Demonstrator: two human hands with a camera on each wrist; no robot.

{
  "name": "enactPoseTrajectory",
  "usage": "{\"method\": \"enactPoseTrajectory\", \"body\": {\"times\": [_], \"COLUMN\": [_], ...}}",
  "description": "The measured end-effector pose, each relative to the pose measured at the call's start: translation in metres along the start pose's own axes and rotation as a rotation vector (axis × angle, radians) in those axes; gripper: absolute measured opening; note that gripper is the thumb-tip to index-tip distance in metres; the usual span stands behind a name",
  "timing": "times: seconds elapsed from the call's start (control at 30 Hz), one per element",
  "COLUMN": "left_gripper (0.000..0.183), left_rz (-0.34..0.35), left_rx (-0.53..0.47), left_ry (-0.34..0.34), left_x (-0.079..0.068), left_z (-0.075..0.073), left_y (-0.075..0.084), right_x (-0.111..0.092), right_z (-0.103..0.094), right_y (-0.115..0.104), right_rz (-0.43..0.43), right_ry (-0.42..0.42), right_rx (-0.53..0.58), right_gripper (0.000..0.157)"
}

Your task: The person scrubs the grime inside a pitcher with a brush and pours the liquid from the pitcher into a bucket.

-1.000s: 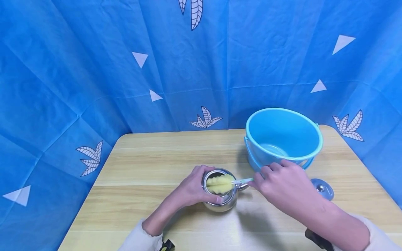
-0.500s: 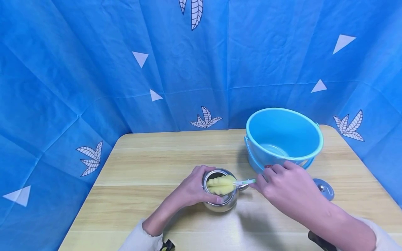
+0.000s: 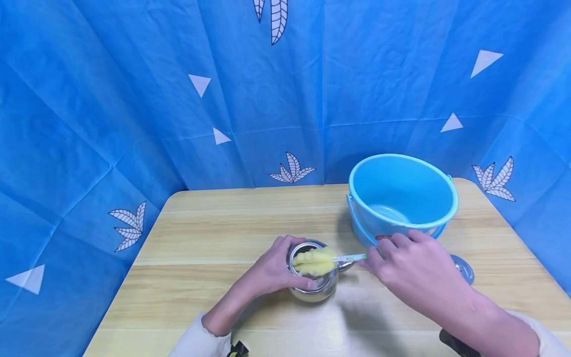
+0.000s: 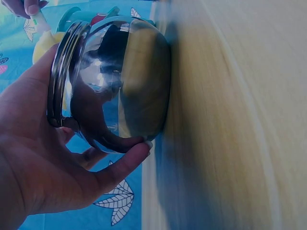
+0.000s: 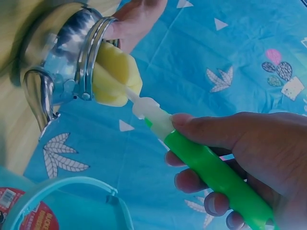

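Observation:
My left hand (image 3: 281, 270) grips a shiny steel teapot (image 4: 139, 81) standing on the table, thumb at its near side and fingers round the far side. The teapot's mouth is uncovered, and its metal spout (image 5: 38, 98) points toward the bucket. In my right hand (image 5: 244, 153) is a sponge bottle brush, held by its green handle (image 5: 201, 160). Its yellow sponge head (image 5: 115, 74) sits partly inside the mouth, with the near end sticking out past the rim. The pot's inside is mostly hidden by the sponge.
A light blue bucket (image 3: 392, 181) stands behind my right hand at the back right of the wooden table (image 3: 214, 233). A round metal lid (image 3: 465, 270) lies to the right, partly covered by my right hand. A blue patterned cloth (image 3: 250, 99) hangs behind the table.
My right hand has shifted slightly to the right, drawing the brush a little out of the teapot's mouth. The left hand and teapot have stayed in place.

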State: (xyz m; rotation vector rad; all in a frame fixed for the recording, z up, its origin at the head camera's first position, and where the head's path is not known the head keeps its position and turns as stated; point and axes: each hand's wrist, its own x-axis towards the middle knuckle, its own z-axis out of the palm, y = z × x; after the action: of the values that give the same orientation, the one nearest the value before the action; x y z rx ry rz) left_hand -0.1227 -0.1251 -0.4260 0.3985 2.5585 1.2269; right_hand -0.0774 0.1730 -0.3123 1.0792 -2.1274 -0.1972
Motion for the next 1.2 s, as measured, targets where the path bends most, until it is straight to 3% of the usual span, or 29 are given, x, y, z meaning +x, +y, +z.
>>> {"method": "enactPoseTrajectory", "body": {"times": [0.33,0.73,1.2], "left_gripper": [0.100,0.104,0.102], "left_rz": [0.013,0.012,-0.001], "left_rx": [0.003,0.001,0.015], "left_ry": [0.000,-0.008,0.004], "left_x": [0.001,0.000,0.000], "left_z": [0.000,0.000,-0.001], "left_y": [-0.002,-0.001,0.002], "right_x": [-0.001,-0.009,-0.025], "right_z": [-0.003,0.009,0.021], "right_y": [0.005,0.012,0.019], "right_rz": [0.031,0.084,0.225], "right_ry": [0.029,0.056,-0.036], "right_rx": [-0.002,0.083,0.164], "right_gripper": [0.068,0.073,0.076]}}
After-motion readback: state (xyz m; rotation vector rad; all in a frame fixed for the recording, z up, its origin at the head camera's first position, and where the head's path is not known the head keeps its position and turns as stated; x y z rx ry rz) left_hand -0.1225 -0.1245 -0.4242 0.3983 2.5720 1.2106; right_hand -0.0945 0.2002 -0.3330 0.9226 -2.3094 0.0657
